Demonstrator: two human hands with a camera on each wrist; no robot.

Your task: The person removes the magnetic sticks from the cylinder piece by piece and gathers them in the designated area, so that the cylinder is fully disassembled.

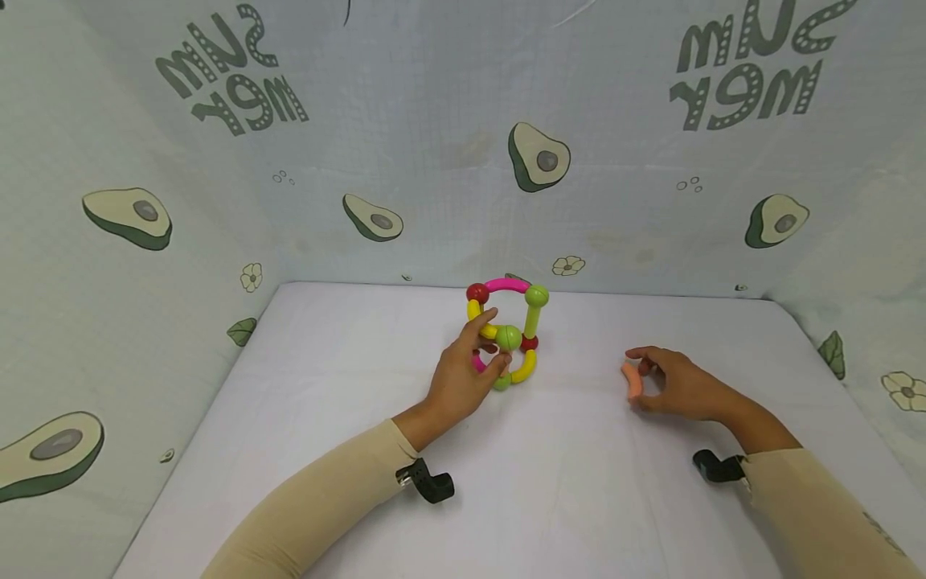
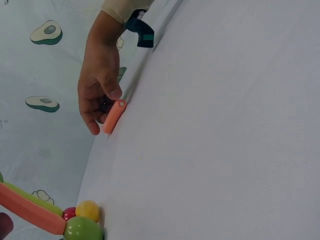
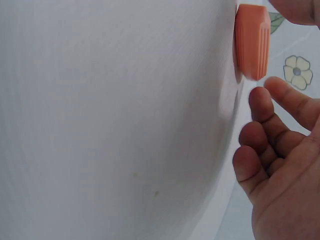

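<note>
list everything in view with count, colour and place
toy: one, multicoloured, centre
rod: one, orange, right of the toy
table: one, white, under both
backdrop: one, pale grey, behind and beside the table
avocados: five in the head view, cream and green, printed on the backdrop
flowers: three there, cream, backdrop
leaves: three, green, backdrop
lettering: two blocks, grey-green, backdrop top
wrist cameras: two, black, at the cuffs
sleeves: two, beige, forearms
left grip: one, bare, holding the toy
right grip: one, bare, at the rod
</note>
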